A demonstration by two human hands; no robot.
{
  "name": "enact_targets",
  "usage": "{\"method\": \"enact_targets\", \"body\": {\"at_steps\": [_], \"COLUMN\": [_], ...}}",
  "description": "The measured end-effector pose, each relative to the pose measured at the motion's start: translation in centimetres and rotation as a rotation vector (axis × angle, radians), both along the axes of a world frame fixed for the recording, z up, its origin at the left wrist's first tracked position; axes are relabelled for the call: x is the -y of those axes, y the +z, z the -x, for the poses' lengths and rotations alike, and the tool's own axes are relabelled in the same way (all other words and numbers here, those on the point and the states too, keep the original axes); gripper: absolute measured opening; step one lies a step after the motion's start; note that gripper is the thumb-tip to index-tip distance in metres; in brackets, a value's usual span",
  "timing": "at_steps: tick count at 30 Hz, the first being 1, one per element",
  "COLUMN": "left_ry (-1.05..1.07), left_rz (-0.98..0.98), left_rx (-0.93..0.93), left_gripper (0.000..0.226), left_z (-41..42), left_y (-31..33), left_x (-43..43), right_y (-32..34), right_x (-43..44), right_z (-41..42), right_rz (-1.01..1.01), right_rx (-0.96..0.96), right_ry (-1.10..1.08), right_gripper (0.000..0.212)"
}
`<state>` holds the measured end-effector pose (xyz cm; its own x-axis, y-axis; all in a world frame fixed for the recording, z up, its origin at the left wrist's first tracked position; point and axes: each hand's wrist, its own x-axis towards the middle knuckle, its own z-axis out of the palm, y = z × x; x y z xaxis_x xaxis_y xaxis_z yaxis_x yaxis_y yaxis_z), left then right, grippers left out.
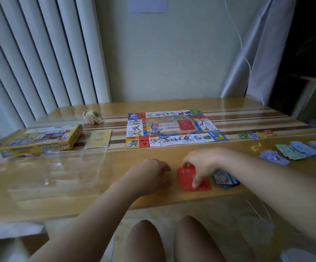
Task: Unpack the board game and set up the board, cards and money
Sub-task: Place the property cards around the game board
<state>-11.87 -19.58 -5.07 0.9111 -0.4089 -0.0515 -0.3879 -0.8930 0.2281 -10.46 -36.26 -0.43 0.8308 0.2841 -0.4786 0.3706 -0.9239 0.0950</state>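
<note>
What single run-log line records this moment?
right hand: grips red cards; left hand: holds nothing; board: unfolded; money: piled at right

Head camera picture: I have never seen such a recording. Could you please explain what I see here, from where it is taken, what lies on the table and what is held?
There is no machine here. A person wears one camera on the head, and it looks forward and down, so the two bare arms come into the picture from below. The right hand pinches a stack of red cards on the wooden table. A stack of blue cards lies just to the right of it. The left hand is beside the red cards, loosely curled, with nothing visible in it. Farther back, the game board lies unfolded. To the left are the yellow game box, a pale leaflet and a crumpled paper. To the right are piles of paper money and small coloured pieces.
</note>
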Motion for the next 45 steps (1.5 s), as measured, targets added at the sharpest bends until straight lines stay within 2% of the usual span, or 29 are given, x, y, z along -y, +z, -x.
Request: {"method": "enact_targets", "body": {"at_steps": [5, 17, 22, 25, 27, 29, 31, 34, 37, 41, 42, 45], "left_ry": [-0.032, -0.001, 0.03, 0.048, 0.034, 0.029, 0.023, -0.054, -0.06, -0.072, -0.058, 0.025], "left_rz": [-0.043, -0.043, -0.018, 0.191, 0.449, 0.8, 1.048, 1.232, 1.373, 1.451, 1.462, 1.514], "left_rx": [0.043, 0.1, -0.025, -0.135, -0.224, -0.466, -0.693, -0.856, -0.928, -0.948, -0.95, -0.985], "left_gripper": [0.04, 0.036, 0.036, 0.039, 0.048, 0.053, 0.047, 0.036, 0.024, 0.017, 0.02, 0.025], "left_z": [0.2, -0.1, -0.8, -1.1, -1.0, -0.5, -0.3, -0.5, -1.2, -2.0, -2.3, -3.1], "left_y": [-0.1, 0.2, 1.0, 2.0, 2.8, 3.7, 4.5, 5.3, 6.3, 7.6, 8.0, 9.3], "left_x": [0.3, 0.5, 0.5, 0.2, -0.1, 0.1, 0.6, 1.3, 1.6, 2.1, 2.2, 2.7], "right_y": [-0.3, 0.8, 0.9, 1.5, 2.3, 3.4, 4.8, 6.3, 7.3, 8.3, 8.4, 8.0], "right_x": [-0.8, -1.1, -0.7, 0.5, 1.3, 1.5, 1.4, 1.1, 1.0, 1.0, 1.0, 1.1], "right_z": [-0.4, -1.1, -0.4, 0.0, 0.3, 0.5, 0.9, 1.2, 1.0, 0.3, 0.2, -0.3], "right_rz": [0.095, 0.14, 0.035, -0.125, -0.277, -0.497, -0.699, -0.799, -0.836, -0.907, -0.929, -0.967], "right_rx": [0.014, -0.062, -0.028, 0.019, 0.06, 0.079, 0.102, 0.186, 0.24, 0.27, 0.295, 0.344], "right_ry": [-0.002, -0.063, -0.007, -0.006, -0.012, -0.022, -0.019, 0.026, 0.069, 0.078, 0.078, 0.072], "right_gripper": [0.074, 0.075, 0.064, 0.049, 0.038, 0.026, 0.022, 0.025, 0.02, 0.029, 0.038, 0.092]}}
